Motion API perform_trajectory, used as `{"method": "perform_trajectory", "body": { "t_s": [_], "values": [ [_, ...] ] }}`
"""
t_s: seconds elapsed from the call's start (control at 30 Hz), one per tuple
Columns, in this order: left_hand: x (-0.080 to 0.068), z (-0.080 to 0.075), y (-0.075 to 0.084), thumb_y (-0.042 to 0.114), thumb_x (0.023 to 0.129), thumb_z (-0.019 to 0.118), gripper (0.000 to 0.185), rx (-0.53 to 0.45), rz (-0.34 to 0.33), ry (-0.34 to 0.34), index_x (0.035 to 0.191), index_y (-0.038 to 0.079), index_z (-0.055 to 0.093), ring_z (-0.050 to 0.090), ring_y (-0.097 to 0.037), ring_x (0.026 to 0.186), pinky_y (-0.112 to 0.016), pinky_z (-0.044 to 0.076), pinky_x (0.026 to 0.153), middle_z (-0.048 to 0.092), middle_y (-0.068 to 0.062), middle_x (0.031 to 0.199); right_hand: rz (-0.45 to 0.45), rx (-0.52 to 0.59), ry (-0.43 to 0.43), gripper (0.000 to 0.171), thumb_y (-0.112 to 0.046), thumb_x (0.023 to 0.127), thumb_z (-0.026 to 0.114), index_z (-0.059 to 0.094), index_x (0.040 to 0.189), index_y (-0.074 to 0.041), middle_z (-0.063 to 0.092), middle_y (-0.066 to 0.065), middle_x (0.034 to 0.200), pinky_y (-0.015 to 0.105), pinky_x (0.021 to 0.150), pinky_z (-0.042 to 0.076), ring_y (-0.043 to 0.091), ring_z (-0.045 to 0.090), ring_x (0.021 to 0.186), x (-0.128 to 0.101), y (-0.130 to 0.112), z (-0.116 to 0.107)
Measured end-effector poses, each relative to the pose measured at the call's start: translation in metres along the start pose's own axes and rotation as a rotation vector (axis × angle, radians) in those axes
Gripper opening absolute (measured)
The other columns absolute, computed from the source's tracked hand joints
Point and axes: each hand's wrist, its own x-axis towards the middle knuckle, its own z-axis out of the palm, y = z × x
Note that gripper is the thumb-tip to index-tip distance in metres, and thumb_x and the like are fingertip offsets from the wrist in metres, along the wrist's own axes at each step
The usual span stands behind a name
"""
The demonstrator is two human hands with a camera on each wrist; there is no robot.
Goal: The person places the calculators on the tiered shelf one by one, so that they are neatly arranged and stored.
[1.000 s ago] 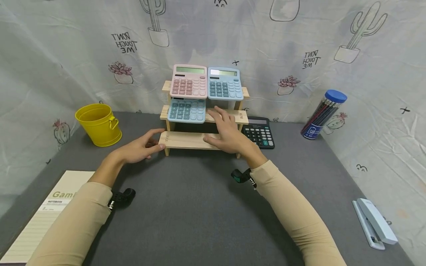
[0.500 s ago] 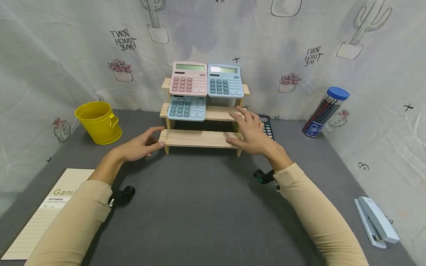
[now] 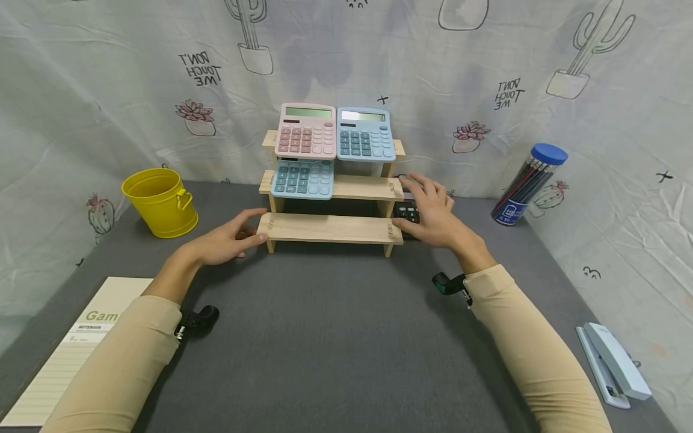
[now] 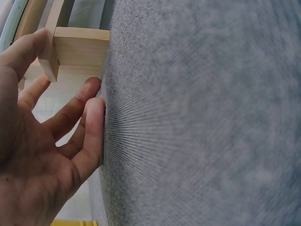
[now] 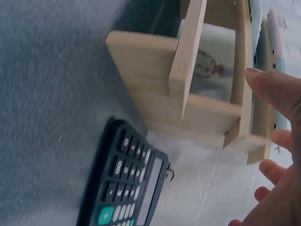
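A three-step wooden display stand (image 3: pixel 331 228) sits at the back of the table. My left hand (image 3: pixel 224 242) holds the left end of its lowest step, thumb at the front and forefinger behind; the other fingers are bent below in the left wrist view. My right hand (image 3: pixel 440 218) hovers with spread fingers at the right end; whether the thumb touches wood I cannot tell. A pink calculator (image 3: pixel 306 131) and a blue calculator (image 3: pixel 365 135) lean on the top step. Another blue calculator (image 3: pixel 303 179) is on the middle step's left half. A black calculator (image 5: pixel 127 179), partly hidden by my right hand in the head view, lies right of the stand.
A yellow bucket (image 3: pixel 160 204) stands to the left, with a notebook (image 3: pixel 65 361) partly under my left forearm. On the right are a tub of pencils (image 3: pixel 525 186) with a blue lid and a light-blue stapler (image 3: pixel 614 364). A printed cloth (image 3: pixel 422 72) hangs behind.
My right hand has moved right, from above the stand's middle to its right end, and now covers part of the black calculator. My left hand has stayed at the lowest step.
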Motion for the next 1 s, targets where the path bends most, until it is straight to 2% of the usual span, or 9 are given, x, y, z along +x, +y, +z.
{"method": "perform_trajectory", "body": {
  "t_s": [0.23,0.63,1.0],
  "values": [
    [-0.001,-0.001,0.0,0.054,0.104,0.054,0.079,0.009,0.003,0.009,0.165,0.028,0.01,0.054,-0.042,0.128,-0.046,0.058,0.089,0.043,-0.029,0.151,0.032,0.009,0.025,0.086,-0.035,0.097,0.072,0.021,0.164,-0.023,0.007,0.016,0.169,0.069,0.106,0.015,0.047,0.002,0.149,0.001,0.017,0.004],
    [0.0,0.001,-0.002,0.054,0.104,0.054,0.078,0.018,0.011,0.013,0.165,0.03,0.011,0.056,-0.04,0.125,-0.044,0.057,0.087,0.044,-0.028,0.15,0.116,0.048,0.006,0.087,-0.033,0.098,0.07,0.018,0.165,-0.015,0.004,0.019,0.169,0.069,0.103,0.017,0.05,0.002,0.149,0.002,0.036,0.02],
    [0.0,0.001,-0.001,0.054,0.104,0.054,0.079,0.005,0.009,0.009,0.165,0.028,0.011,0.053,-0.042,0.13,-0.045,0.058,0.089,0.042,-0.029,0.151,0.198,0.053,-0.022,0.084,-0.037,0.1,0.066,0.019,0.165,-0.014,0.004,0.019,0.17,0.073,0.106,0.018,0.052,0.003,0.149,0.009,0.051,0.029]
  ]
}}
